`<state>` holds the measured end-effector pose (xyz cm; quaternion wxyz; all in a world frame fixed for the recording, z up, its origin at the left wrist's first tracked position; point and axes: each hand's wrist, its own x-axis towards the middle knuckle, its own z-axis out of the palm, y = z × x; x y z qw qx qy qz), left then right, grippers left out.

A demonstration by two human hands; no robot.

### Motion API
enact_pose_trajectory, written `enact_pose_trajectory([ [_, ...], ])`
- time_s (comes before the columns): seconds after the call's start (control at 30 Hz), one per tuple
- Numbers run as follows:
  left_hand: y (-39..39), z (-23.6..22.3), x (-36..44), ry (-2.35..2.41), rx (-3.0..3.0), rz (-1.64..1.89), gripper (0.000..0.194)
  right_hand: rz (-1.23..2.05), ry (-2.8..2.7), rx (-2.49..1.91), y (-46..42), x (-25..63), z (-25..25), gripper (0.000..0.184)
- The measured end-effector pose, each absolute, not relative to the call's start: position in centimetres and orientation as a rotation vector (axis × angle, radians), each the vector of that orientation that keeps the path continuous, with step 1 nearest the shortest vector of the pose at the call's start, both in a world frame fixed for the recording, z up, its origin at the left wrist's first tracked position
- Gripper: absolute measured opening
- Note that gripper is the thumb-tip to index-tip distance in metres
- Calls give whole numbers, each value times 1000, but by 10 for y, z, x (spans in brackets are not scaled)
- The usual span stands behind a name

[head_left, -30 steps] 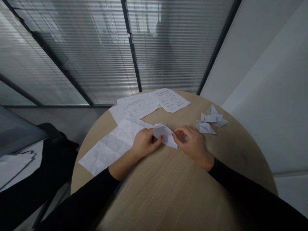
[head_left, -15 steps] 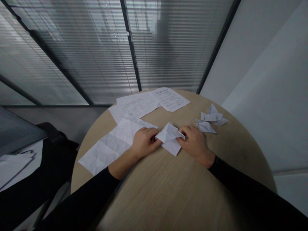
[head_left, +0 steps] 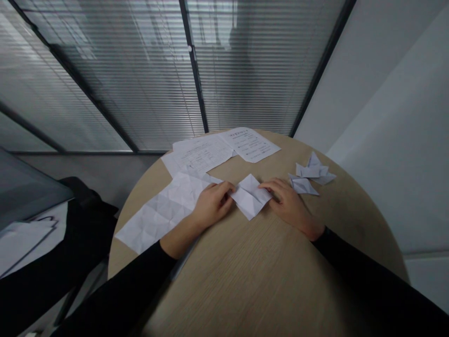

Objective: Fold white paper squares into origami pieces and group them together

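A small folded white paper (head_left: 250,199), roughly square with one corner toward me, is held low over the round wooden table. My left hand (head_left: 214,201) pinches its left corner between thumb and fingers. On the opposite side, my right hand (head_left: 286,202) grips the right corner, thumb below and fingers above. A crease and a flap run across the middle of the paper. Beside my left hand and partly beneath it lies a larger creased white sheet (head_left: 154,216), opened out flat.
Several folded paper pieces (head_left: 313,172) sit to the right on the wooden table (head_left: 266,276). Printed sheets (head_left: 250,144) lie at its far edge, before a glass wall with blinds (head_left: 242,84). Papers (head_left: 26,238) rest on a dark chair at the left.
The raised peak of the folded paper has come down, and the paper now looks flatter and squarer. Both hands still hold its sides; my right hand's fingers have straightened somewhat.
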<state>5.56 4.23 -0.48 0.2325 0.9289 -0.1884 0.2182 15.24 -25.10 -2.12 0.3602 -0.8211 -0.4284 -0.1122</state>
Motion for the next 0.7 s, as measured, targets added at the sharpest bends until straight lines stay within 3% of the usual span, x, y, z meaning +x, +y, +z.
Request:
enact_pose_trajectory([
  [0.13, 42, -3, 58, -573, 2636, 478, 19, -202, -1293, -2216, -260, 157, -21, 55],
  [0.3, 43, -2, 59, -642, 2640, 434, 16, -132, -1451, -2219, -263, 153, -12, 80],
  [0.47, 42, -4, 61, -798, 2578, 444, 20, -117, -1500, -2228, -250, 137, -17, 69],
  [0.7, 46, -6, 61, -808, 2576, 482, 21, -73, -1477, -2388, -247, 127, -42, 77],
])
